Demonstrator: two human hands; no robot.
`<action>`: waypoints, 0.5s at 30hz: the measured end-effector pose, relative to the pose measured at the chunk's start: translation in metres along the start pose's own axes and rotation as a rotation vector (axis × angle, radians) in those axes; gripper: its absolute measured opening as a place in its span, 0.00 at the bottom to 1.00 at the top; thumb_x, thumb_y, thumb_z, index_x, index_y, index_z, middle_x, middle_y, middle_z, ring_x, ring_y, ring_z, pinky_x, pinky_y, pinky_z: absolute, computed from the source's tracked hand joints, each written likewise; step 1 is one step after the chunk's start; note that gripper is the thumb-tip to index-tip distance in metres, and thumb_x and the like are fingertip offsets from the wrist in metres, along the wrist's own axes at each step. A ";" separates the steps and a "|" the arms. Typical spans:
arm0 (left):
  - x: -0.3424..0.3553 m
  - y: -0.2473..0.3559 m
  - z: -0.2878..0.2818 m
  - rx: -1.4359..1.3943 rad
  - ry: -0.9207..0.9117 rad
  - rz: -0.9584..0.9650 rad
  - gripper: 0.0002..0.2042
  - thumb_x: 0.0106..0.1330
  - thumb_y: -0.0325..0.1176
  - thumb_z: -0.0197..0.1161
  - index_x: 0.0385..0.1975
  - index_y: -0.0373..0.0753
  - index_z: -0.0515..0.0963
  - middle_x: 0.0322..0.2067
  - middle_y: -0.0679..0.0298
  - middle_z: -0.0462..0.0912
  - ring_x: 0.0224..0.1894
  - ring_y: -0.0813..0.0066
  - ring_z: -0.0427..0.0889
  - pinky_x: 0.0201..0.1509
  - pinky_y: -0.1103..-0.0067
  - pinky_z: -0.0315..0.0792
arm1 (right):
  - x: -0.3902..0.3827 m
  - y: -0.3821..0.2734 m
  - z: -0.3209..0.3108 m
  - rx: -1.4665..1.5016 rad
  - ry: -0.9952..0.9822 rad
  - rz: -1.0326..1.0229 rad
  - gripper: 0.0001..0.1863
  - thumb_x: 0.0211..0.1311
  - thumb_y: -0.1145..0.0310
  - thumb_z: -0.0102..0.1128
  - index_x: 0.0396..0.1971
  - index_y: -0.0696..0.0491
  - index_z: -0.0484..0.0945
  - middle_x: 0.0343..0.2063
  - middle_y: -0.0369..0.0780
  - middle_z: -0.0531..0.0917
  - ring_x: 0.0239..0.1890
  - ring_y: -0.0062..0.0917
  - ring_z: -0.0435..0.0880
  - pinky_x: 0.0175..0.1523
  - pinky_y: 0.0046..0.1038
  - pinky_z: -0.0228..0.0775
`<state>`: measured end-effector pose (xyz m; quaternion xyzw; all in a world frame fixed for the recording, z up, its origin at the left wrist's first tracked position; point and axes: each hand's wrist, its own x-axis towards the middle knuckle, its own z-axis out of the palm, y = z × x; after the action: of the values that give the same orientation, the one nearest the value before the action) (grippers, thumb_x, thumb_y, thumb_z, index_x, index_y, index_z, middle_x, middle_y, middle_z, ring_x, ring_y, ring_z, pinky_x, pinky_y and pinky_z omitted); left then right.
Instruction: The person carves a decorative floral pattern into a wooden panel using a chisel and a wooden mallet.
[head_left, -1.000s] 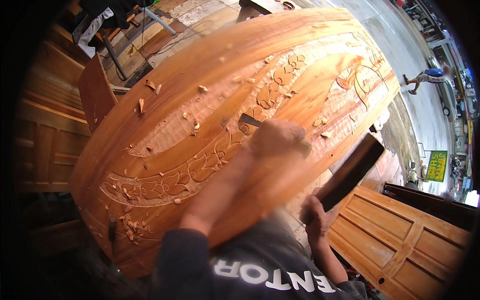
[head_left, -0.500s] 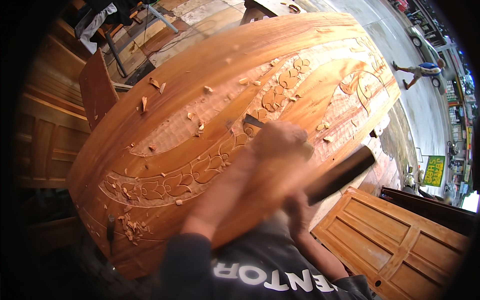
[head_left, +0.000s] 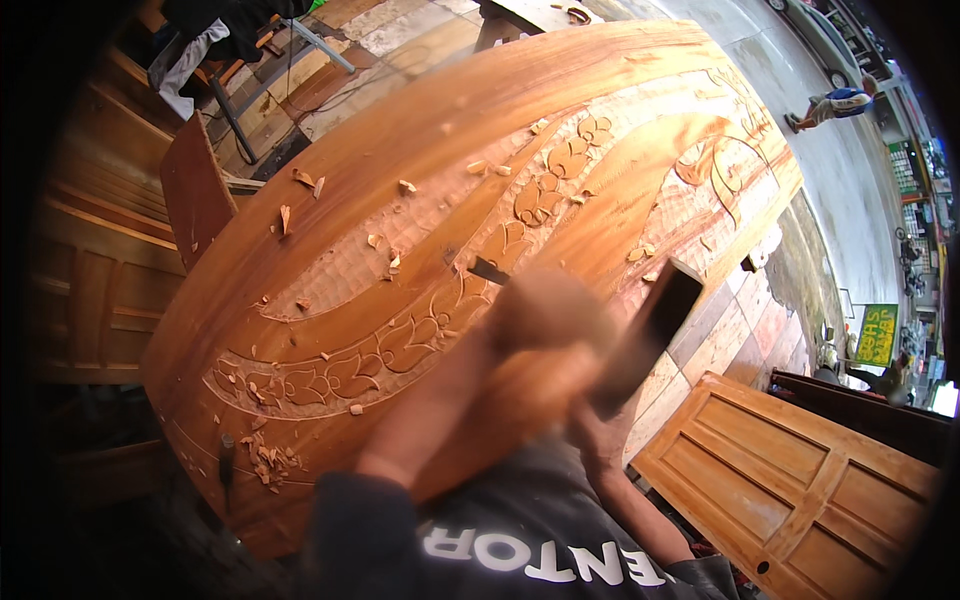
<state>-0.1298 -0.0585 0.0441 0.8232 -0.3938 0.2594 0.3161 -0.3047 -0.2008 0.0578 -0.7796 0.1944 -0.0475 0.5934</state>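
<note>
A large wooden panel (head_left: 350, 210) with floral carving lies in front of me. My left hand (head_left: 550, 310), blurred, is closed round a chisel (head_left: 487, 270), whose dark blade rests against a curved band of carved leaves and petals. The handle is hidden in the fist. Just to the right, my right hand (head_left: 602, 425) grips a dark, blocky mallet (head_left: 655, 335), its head tilted up and apart from the left hand. Pale wood chips (head_left: 275, 460) lie in a small heap at the panel's near left, with more scattered over the carving.
Another tool (head_left: 226, 460) with a dark handle lies at the panel's lower left. A panelled door (head_left: 780, 465) leans at the lower right, and more doors (head_left: 100, 300) stand at the left. Beyond the right edge, a person (head_left: 840, 103) is on the wet pavement.
The mallet has swung left, its head tilting more upright and nearer my left hand. The chisel's blade has shifted slightly along the carved band. The distant person has moved up in view.
</note>
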 end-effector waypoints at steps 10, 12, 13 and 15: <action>-0.004 -0.038 0.035 -0.293 0.024 0.053 0.09 0.56 0.34 0.70 0.22 0.46 0.74 0.19 0.65 0.74 0.20 0.65 0.78 0.23 0.69 0.72 | -0.012 0.011 0.007 0.364 0.197 0.111 0.23 0.63 0.75 0.70 0.54 0.53 0.69 0.34 0.37 0.80 0.29 0.22 0.82 0.37 0.28 0.79; 0.002 -0.039 0.047 -0.340 0.069 0.063 0.11 0.56 0.36 0.73 0.22 0.45 0.75 0.18 0.63 0.74 0.20 0.64 0.78 0.24 0.69 0.72 | 0.002 0.034 0.013 -0.010 0.084 0.121 0.31 0.60 0.73 0.72 0.61 0.55 0.68 0.44 0.37 0.77 0.43 0.22 0.79 0.48 0.28 0.77; 0.004 -0.042 0.053 -0.358 0.135 0.046 0.14 0.56 0.38 0.76 0.23 0.44 0.75 0.18 0.62 0.74 0.20 0.63 0.78 0.24 0.69 0.72 | 0.012 0.011 0.017 -0.084 0.002 0.069 0.35 0.59 0.72 0.73 0.65 0.56 0.66 0.48 0.37 0.74 0.48 0.23 0.76 0.54 0.28 0.74; 0.006 -0.039 0.058 -0.366 0.139 0.027 0.14 0.58 0.38 0.75 0.23 0.43 0.74 0.18 0.62 0.73 0.20 0.62 0.77 0.23 0.68 0.71 | 0.014 0.026 0.008 0.063 -0.036 0.142 0.37 0.60 0.68 0.73 0.66 0.57 0.64 0.48 0.37 0.74 0.47 0.22 0.76 0.54 0.29 0.74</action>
<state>-0.0845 -0.0836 -0.0028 0.7268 -0.4226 0.2440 0.4833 -0.2953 -0.2041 0.0290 -0.7456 0.2369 0.0028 0.6228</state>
